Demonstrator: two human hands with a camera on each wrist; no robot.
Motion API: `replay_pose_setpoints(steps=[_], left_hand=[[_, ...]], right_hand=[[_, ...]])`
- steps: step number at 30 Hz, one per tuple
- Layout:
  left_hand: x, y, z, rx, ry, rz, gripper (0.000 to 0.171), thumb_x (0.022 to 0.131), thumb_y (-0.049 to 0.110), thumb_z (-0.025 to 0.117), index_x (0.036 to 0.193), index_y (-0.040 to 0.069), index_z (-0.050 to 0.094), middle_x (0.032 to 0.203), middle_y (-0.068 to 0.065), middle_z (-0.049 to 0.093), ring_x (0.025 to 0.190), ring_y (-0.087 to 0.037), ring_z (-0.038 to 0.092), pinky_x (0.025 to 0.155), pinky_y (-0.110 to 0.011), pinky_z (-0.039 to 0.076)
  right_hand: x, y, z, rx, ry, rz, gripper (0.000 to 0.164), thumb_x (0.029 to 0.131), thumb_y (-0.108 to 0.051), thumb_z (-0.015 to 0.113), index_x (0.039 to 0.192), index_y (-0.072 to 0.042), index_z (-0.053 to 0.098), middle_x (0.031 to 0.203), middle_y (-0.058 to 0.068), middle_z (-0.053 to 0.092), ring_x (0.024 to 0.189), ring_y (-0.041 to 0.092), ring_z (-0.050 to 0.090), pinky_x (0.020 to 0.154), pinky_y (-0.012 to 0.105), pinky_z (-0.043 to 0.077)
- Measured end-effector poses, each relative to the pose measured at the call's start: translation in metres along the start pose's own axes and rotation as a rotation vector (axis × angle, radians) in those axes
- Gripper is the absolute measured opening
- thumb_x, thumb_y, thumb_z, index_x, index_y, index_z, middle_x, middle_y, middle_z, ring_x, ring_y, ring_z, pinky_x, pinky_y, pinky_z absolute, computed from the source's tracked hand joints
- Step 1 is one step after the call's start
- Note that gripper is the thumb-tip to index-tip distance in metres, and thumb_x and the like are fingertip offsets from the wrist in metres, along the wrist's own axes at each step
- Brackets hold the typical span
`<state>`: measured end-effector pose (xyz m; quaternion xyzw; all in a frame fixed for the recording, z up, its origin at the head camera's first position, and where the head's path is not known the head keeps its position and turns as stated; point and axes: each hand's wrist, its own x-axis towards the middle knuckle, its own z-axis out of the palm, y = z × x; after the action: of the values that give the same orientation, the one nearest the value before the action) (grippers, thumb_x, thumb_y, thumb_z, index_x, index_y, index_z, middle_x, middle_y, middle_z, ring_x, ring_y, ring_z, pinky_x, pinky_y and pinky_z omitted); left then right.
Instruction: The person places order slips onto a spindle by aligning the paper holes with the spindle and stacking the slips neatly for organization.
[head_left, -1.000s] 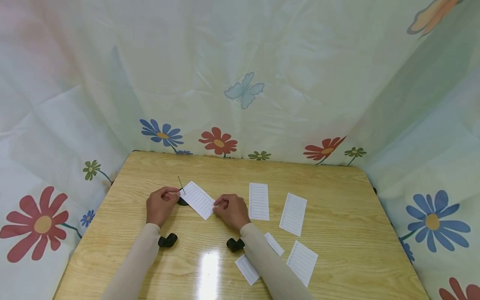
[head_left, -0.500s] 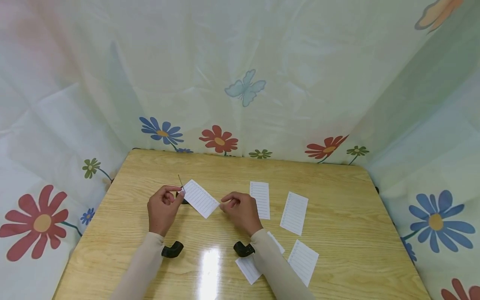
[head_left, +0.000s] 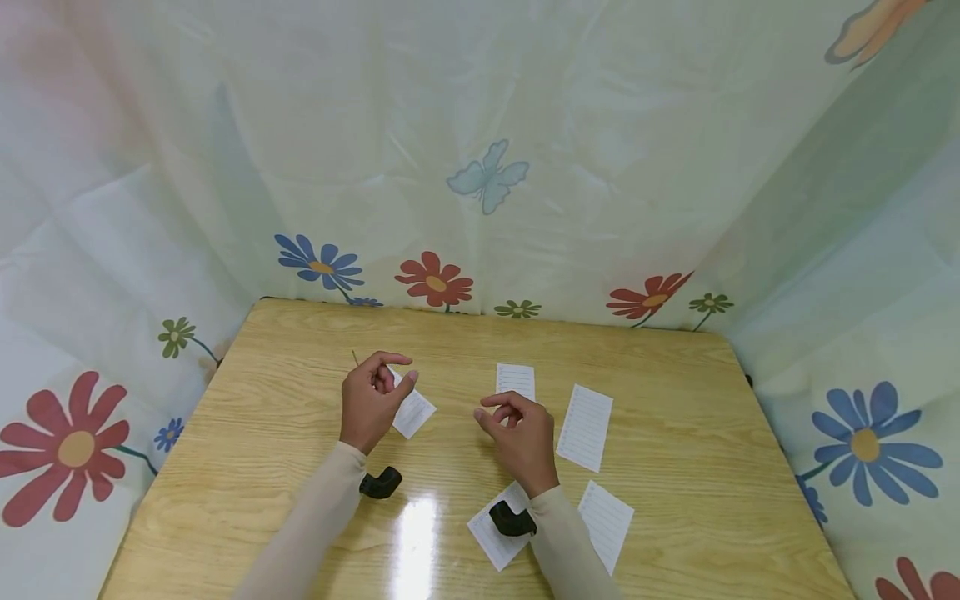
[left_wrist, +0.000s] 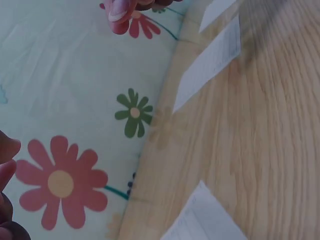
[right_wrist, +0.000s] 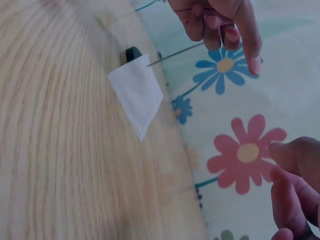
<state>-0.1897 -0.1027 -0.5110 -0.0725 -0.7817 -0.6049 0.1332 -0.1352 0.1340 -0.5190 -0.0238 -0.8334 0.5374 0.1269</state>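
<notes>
Left fingers (head_left: 389,358) and right fingers (head_left: 502,399) have come off the leftmost card (head_left: 413,414), shifting rightward.

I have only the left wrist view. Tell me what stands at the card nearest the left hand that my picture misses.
Observer: The right wrist view shows a thin rod meeting that card near one corner.

Operator: Now say what is behind it.

Observer: A small black object shows past the card's edge in the right wrist view; the rest of it is hidden.

Operator: Report what the right hand holds; I get only its fingertips.

Observer: Nothing: in the head view, the right hand is visible with no card between its thumb and index finger.
</notes>
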Motion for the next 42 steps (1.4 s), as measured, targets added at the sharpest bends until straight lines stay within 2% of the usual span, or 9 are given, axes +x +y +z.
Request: replay_pose_setpoints(steps=[4, 13, 22, 27, 31, 36, 42], left_hand=[[0.009, 0.000, 0.015, -0.036, -0.073, 0.019, 0.019, 0.094, 0.017, 0.083, 0.113, 0.017, 0.079, 0.065, -0.006, 0.050, 0.051, -0.015, 0.039, 0.055, -0.027, 0.037], [0.026, -0.008, 0.050, -0.065, -0.219, 0.010, 0.023, 0.094, 0.019, 0.083, 0.117, 0.018, 0.079, 0.067, -0.010, 0.052, 0.050, -0.012, 0.039, 0.055, -0.025, 0.037], [0.039, -0.017, 0.078, -0.052, -0.302, -0.069, 0.024, 0.095, 0.017, 0.083, 0.118, 0.024, 0.080, 0.067, -0.005, 0.053, 0.054, -0.012, 0.041, 0.057, -0.025, 0.039], [0.046, -0.026, 0.094, -0.002, -0.333, -0.081, 0.028, 0.094, 0.015, 0.083, 0.121, 0.018, 0.080, 0.068, -0.002, 0.053, 0.056, -0.014, 0.043, 0.058, -0.025, 0.039], [0.052, -0.033, 0.104, 0.056, -0.365, -0.080, 0.031, 0.094, 0.019, 0.084, 0.124, 0.013, 0.079, 0.067, -0.001, 0.054, 0.056, -0.014, 0.044, 0.057, -0.026, 0.038], [0.059, -0.035, 0.113, 0.143, -0.379, -0.080, 0.027, 0.094, 0.024, 0.084, 0.120, 0.017, 0.081, 0.065, 0.000, 0.055, 0.055, -0.016, 0.045, 0.053, -0.027, 0.037], [0.067, -0.034, 0.120, 0.220, -0.395, -0.119, 0.021, 0.094, 0.027, 0.084, 0.114, 0.026, 0.083, 0.068, 0.000, 0.057, 0.057, -0.016, 0.048, 0.054, -0.028, 0.036]], right_hand=[[-0.003, 0.007, -0.007, -0.008, 0.045, 0.013, 0.016, 0.086, -0.018, 0.091, 0.095, -0.027, 0.082, 0.070, -0.004, 0.067, 0.061, 0.016, 0.049, 0.060, 0.025, 0.039], [-0.006, 0.024, -0.022, -0.057, 0.142, 0.065, 0.021, 0.084, -0.021, 0.092, 0.103, -0.015, 0.083, 0.073, -0.001, 0.069, 0.061, 0.014, 0.048, 0.059, 0.026, 0.039], [-0.003, 0.038, -0.028, -0.159, 0.192, 0.170, 0.024, 0.082, -0.022, 0.093, 0.103, -0.015, 0.083, 0.079, 0.003, 0.073, 0.070, 0.014, 0.059, 0.069, 0.028, 0.043], [-0.003, 0.044, -0.029, -0.183, 0.225, 0.181, 0.025, 0.078, -0.020, 0.095, 0.100, -0.016, 0.084, 0.078, 0.003, 0.072, 0.069, 0.013, 0.059, 0.070, 0.028, 0.043], [-0.004, 0.050, -0.028, -0.232, 0.253, 0.173, 0.026, 0.076, -0.021, 0.096, 0.099, -0.017, 0.084, 0.081, 0.004, 0.073, 0.082, 0.021, 0.060, 0.080, 0.037, 0.042], [-0.005, 0.056, -0.026, -0.285, 0.257, 0.171, 0.028, 0.076, -0.022, 0.096, 0.100, -0.017, 0.083, 0.084, 0.004, 0.073, 0.092, 0.029, 0.061, 0.093, 0.051, 0.040], [-0.008, 0.063, -0.024, -0.337, 0.245, 0.191, 0.029, 0.074, -0.025, 0.096, 0.100, -0.018, 0.083, 0.082, 0.001, 0.073, 0.092, 0.029, 0.060, 0.095, 0.052, 0.037]])
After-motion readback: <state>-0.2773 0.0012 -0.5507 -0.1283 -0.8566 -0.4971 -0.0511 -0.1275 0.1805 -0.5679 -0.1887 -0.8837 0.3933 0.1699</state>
